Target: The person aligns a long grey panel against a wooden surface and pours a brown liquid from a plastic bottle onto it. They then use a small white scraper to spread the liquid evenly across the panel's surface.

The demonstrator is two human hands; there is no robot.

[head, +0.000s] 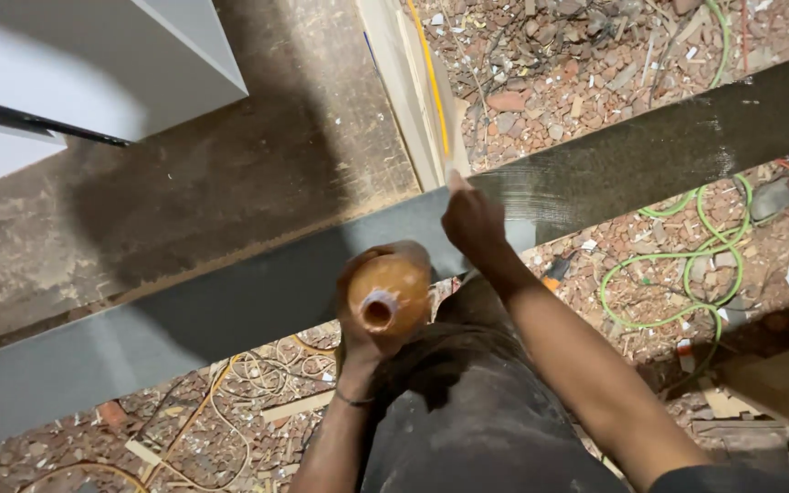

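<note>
My left hand [358, 324] grips an orange-brown plastic bottle [390, 290] with a whitish open mouth turned toward the camera, held just below a long dark grey board [184, 319] that runs diagonally across the view. My right hand [470, 219] rests on that board near its middle, fingers together and pressed flat against the surface, fingertips close to the foot of a pale wooden upright [413, 82]. The board looks glossy and streaked to the right of this hand [595, 183]. Whether the right hand holds anything is hidden.
Brick rubble and scraps cover the ground [550, 82]. A green cable [696, 265] loops at the right, pale wires [257, 370] tangle at lower left. A dusty brown slab [184, 183] lies behind the board, a white panel [75, 64] at top left, timber [787, 383] at lower right.
</note>
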